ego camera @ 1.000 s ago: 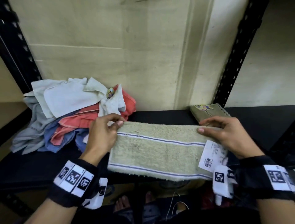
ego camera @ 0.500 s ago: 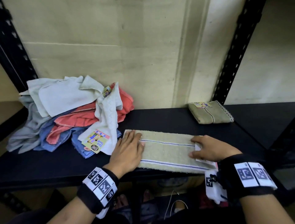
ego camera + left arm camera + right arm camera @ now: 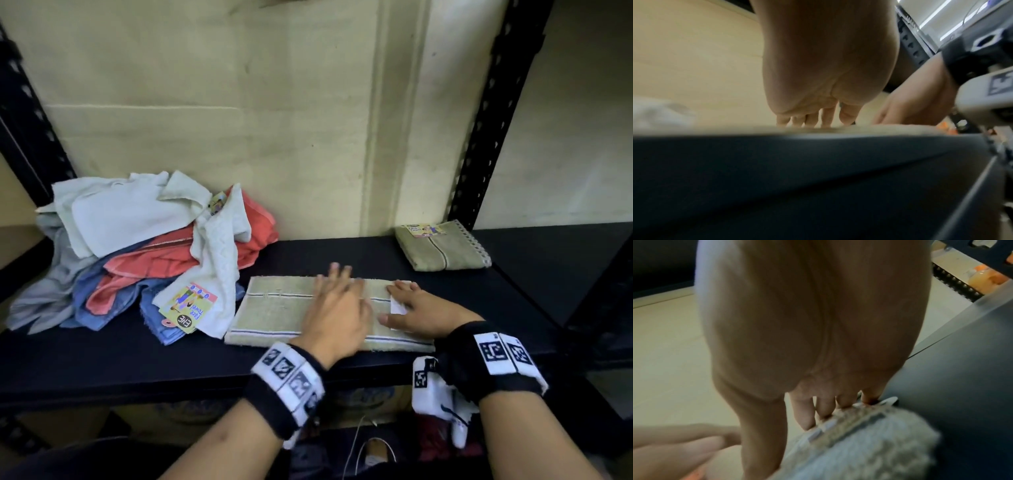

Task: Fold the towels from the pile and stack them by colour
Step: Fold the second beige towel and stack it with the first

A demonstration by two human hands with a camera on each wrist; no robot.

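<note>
An olive-green towel with blue stripes lies folded in a long strip on the black shelf. My left hand lies flat on its middle, fingers straight and blurred. My right hand presses flat on the towel's right end, over a white paper tag. In the right wrist view the straight fingers rest on the towel. The left wrist view has the left hand flat on the towel edge. A folded olive towel sits at the back right. The unfolded pile lies at the left.
The pile holds white, coral, blue and grey towels, with a colourful label hanging at its front. Black perforated uprights frame the shelf against a pale wall. Boxes and cables show below the shelf edge.
The towel was laid down on the shelf from a raised hold. Both hands went flat on it, and the left hand has slid rightward from the left end to the middle.
</note>
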